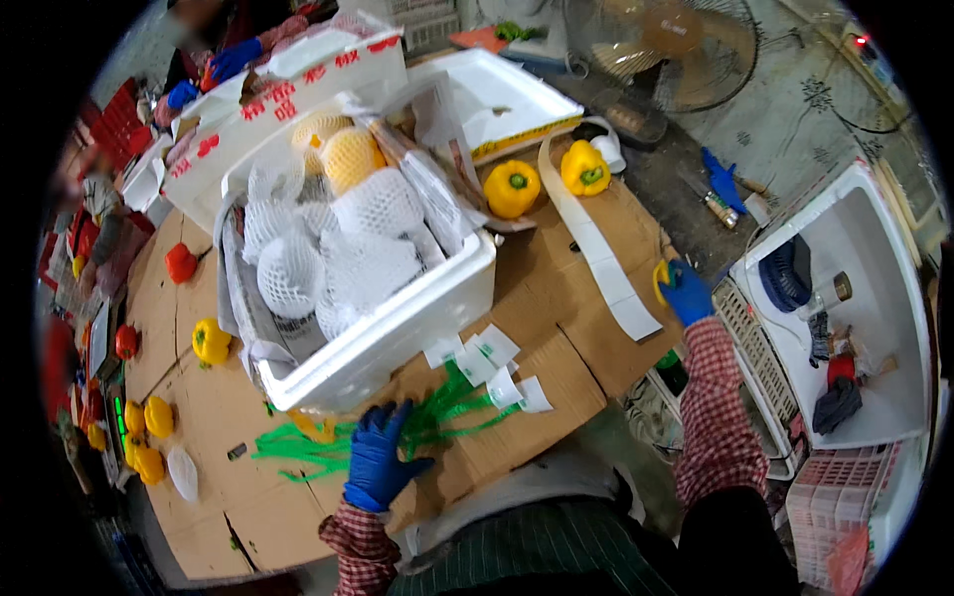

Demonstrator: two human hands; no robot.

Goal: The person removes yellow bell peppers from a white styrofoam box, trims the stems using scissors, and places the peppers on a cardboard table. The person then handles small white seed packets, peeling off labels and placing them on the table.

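My left hand (383,459), in a blue glove, is over the cardboard-covered table with its fingers spread. Under and beside it lie green plastic strips (452,402), some with white paper tags (487,354) at their ends. At the table's right edge, my right hand (686,292), also blue-gloved, is closed on a small yellow curved thing (660,282) whose kind I cannot make out. Ahead stands a white foam box (437,313) lined with paper, holding several yellow bell peppers (353,159) and other rounded things in white foam nets (373,268).
A strip of white labels (606,273) runs from near two yellow bell peppers (512,189) toward my right hand. Red (180,263) and yellow peppers (211,342) sit at left. A white bin (894,397) stands at right, a fan (666,45) at the back. Another person's blue-gloved hand (236,60) shows far left.
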